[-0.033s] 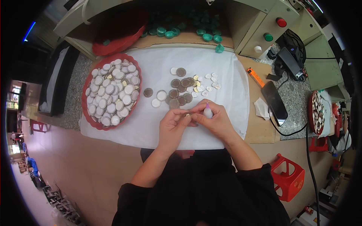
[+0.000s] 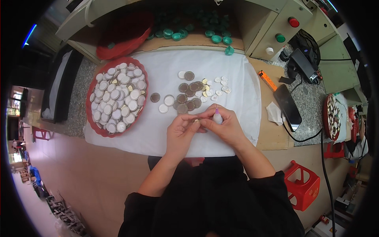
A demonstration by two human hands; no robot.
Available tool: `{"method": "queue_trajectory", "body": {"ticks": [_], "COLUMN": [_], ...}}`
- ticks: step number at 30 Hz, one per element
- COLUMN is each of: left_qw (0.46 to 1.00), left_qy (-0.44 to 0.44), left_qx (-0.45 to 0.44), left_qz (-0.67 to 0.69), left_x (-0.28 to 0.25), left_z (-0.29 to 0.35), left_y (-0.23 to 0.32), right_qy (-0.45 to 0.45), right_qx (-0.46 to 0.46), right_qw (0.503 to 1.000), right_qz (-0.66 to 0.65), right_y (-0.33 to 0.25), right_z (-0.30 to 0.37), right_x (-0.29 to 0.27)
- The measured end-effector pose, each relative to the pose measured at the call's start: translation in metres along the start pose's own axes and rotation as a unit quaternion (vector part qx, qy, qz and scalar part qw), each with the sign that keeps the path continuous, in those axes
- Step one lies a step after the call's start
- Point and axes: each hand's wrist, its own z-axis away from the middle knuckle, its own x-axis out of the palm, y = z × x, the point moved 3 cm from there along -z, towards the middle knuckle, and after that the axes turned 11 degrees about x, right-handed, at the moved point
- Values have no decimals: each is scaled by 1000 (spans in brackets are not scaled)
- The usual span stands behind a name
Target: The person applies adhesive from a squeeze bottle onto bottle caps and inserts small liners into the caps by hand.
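Observation:
My left hand (image 2: 179, 134) is closed, its thumb and fingers pinching a small round disc (image 2: 196, 119) whose details are mostly covered by my fingertips. Against the same disc press the fingertips of my right hand (image 2: 229, 128), which also grips a small white squeeze bottle (image 2: 217, 117) with a purple needle tip pointing away from me. Just beyond my hands lie several dark brown scalloped discs (image 2: 182, 98), some overlapping. White scalloped discs (image 2: 169, 100) are beside them on the left. Smaller white and gold pieces (image 2: 224, 83) are scattered to the right.
At the left, a red scalloped tray (image 2: 146, 79) is heaped with white discs. White paper (image 2: 130, 144) covers the bench. Green cups (image 2: 216, 39) sit on the back shelf. A phone (image 2: 287, 107), an orange cutter (image 2: 268, 80) and a cable (image 2: 304, 141) lie right.

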Motion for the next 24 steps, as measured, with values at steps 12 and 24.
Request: {"method": "queue_trajectory", "body": {"ticks": [12,24], "left_qw": [998,993], "left_qy": [49,78], "left_qx": [-36,-70], "left_qz": [-29,53], "left_x": [-8,-8], "left_z": [6,-4], "left_y": [-4,4], "right_qy": [11,-2], "right_qx": [-6,138], "right_qw": [999,990], "right_qz": [31,-43], "right_y": [4,0], "right_z": [1,-3], "right_x": [2,4]}}
